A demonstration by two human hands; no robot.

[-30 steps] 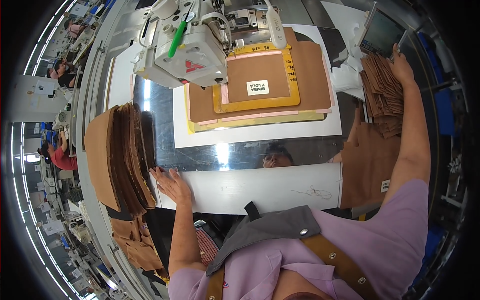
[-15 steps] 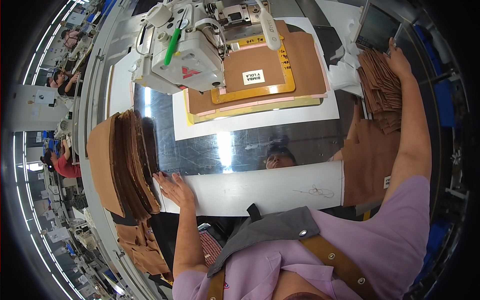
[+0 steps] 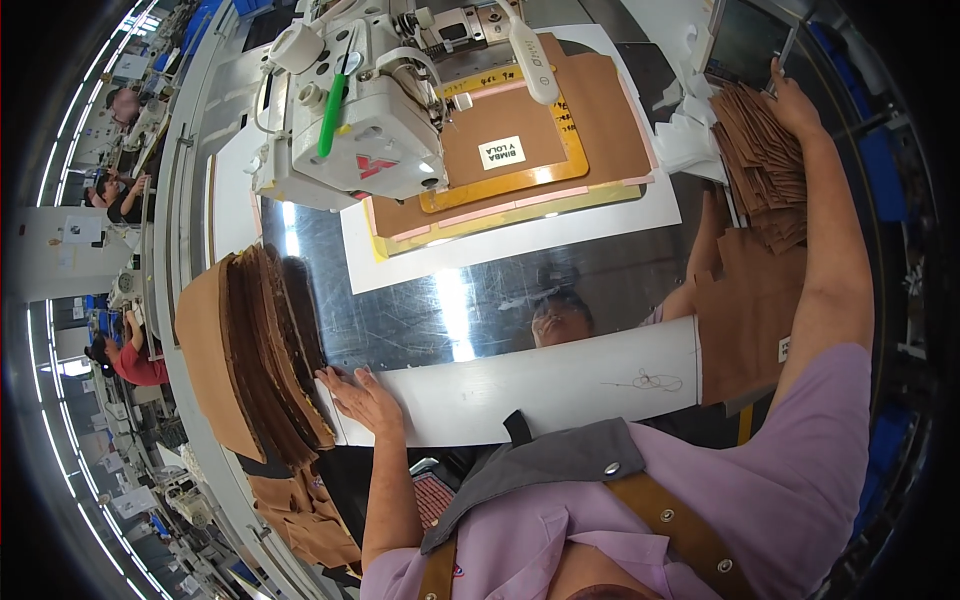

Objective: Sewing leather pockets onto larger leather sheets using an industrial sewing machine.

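Note:
My left hand [image 3: 368, 402] lies on the white front strip [image 3: 540, 385] of the work surface, its fingers stretched out toward a tall stack of brown panels [image 3: 215, 350]. Nothing is in it. At the far right my right hand [image 3: 795, 105] reaches to the lower right corner of a small touch screen [image 3: 748, 45], one finger extended at its frame. Its other fingers are partly hidden. Just beside and below that hand is a bundle of folded brown pieces [image 3: 755, 150]. A white sewing machine head [image 3: 350, 130] stands over a brown panel [image 3: 620, 120] in a yellow frame [image 3: 505, 190].
A white sheet [image 3: 400, 268] lies under the framed panel on the shiny metal plate [image 3: 500, 290]. More brown pieces [image 3: 745, 310] lie at the right, others [image 3: 300, 510] at the lower left. Loose thread [image 3: 655, 382] rests on the white strip. Co-workers [image 3: 140, 360] sit at far left.
The whole view has shifted and tilted slightly. Both hands keep nearly the same places, the left near the stack and the right at the screen's corner.

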